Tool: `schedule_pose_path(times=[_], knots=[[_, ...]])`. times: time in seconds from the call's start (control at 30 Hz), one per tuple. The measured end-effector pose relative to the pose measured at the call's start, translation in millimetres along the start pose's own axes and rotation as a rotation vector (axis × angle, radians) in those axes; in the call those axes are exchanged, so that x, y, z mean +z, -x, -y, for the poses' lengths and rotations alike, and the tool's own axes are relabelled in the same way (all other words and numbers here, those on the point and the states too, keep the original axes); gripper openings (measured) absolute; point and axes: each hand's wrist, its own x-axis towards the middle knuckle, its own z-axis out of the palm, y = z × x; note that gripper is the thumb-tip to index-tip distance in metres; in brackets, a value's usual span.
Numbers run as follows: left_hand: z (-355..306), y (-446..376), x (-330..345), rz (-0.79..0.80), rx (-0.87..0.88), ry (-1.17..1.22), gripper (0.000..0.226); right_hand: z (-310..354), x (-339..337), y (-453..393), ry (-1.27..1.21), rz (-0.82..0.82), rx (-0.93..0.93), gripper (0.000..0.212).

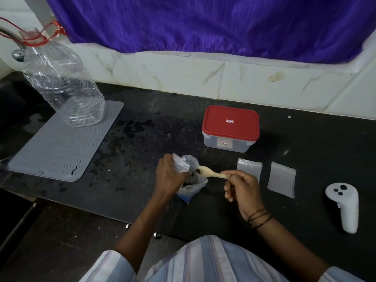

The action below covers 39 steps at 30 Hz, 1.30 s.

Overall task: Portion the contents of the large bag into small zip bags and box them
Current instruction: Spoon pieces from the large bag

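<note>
counter (305,139): black stone, speckled, carries everything; white tiled wall along its far edge, purple curtain (203,23) hanging above that.
mat (61,143): grey ribbed, lies flat at the left end of the counter, running from mid-depth toward the near edge.
bottle (61,82): big clear plastic, crumpled, stands on the mat's far corner, leaning left; red cord looped at its neck.
box (231,129): clear tub, red lid on, small sticker on the lid and another on the front wall. Sits mid-counter, toward the far edge, behind the hands.
controller (343,206): white, handheld, dark buttons on top; lies at the right end, near the near edge.
large bag (193,186): clear plastic, mouth open upward, dark contents inside, blue patch at its bottom. Stands near the near edge, centre, between both hands.
left hand (168,176): fingers curled round a small zip bag (181,163), clamped on it; bag held just above the large bag's mouth, touching or overlapping it, can't tell which.
right hand (242,190): pinches the handle end of the spoon, fingers curled; dark thread bands on the wrist.
spoon (211,173): pale wood, roughly level, bowl at the large bag's mouth with a few dark bits on it.
spare zip bags: two, flat, look empty. One (249,167) just right of the right hand, partly hidden by it; other (281,180) further right, apart from the first, tilted slightly.
</note>
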Motion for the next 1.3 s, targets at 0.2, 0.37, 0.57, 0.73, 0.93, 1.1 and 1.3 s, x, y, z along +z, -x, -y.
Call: schedule_pose_path(times=[0.2, 0.37, 0.57, 0.73, 0.93, 1.1, 1.3], knots=[[0.9, 10.5, -1.4, -0.170, 0.229, -0.169, 0.052, 34.9, 14.5, 1.0, -0.046, 0.045, -0.086, 0.023], [-4.6, 13.0, -4.0, -0.155, 0.314, -0.006, 0.029, 39.8, 24.2, 0.6, -0.013, 0.077, -0.104, 0.023], [-6.5, 16.9, -7.2, -0.121, 0.325, 0.036, 0.040, 41.6, 20.6, 3.8, 0.067, 0.097, -0.174, 0.025], [-9.0, 17.6, -5.2, -0.087, 0.345, -0.003, 0.032, 42.2, 16.7, 2.5, 0.238, 0.126, -0.276, 0.025], [-5.0, 16.1, -3.0, -0.079, 0.427, -0.066, 0.030, 51.1, 15.0, 5.0, 0.957, 0.313, -0.928, 0.029], [-7.0, 17.1, -10.0, -0.112, 0.442, 0.077, 0.025, 57.9, 20.2, 6.9, 1.282, 0.217, -1.300, 0.035], [2.7, 2.1, -31.4, -0.133, 0.010, 0.261, 0.023, 47.1, 20.3, -1.7, 0.857, 0.043, -0.930, 0.023]])
